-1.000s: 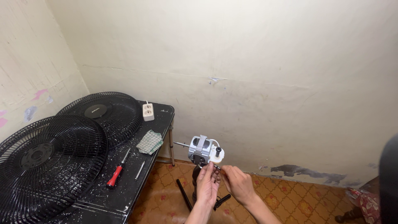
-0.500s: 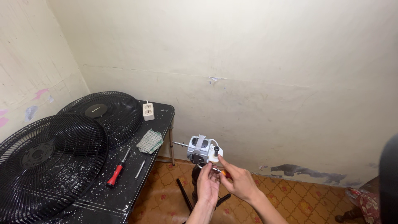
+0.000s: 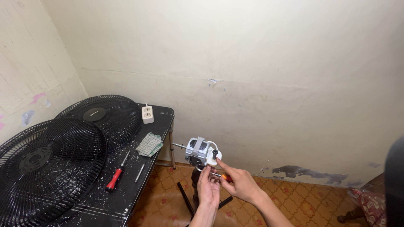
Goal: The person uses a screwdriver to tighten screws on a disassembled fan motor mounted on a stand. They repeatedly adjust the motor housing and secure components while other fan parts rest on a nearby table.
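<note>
A bare grey fan motor (image 3: 199, 152) with a white rear housing and a thin shaft sits on top of a black stand (image 3: 194, 185). My left hand (image 3: 209, 188) is raised just under the motor, fingers curled near its underside. My right hand (image 3: 237, 182) holds a small orange-handled screwdriver (image 3: 222, 176), its tip pointing left under the white housing, close to the left fingers.
A black table (image 3: 126, 197) at left carries two black fan grilles (image 3: 50, 159), a red-handled screwdriver (image 3: 117, 173), a second thin screwdriver (image 3: 140, 172), a checked cloth (image 3: 149, 144) and a white power socket (image 3: 147, 114). The floor has patterned orange tiles. A dark object is at the right edge.
My right hand has moved left and closer to the motor's underside with the screwdriver. My left hand stays under the motor. The view has shifted slightly.
</note>
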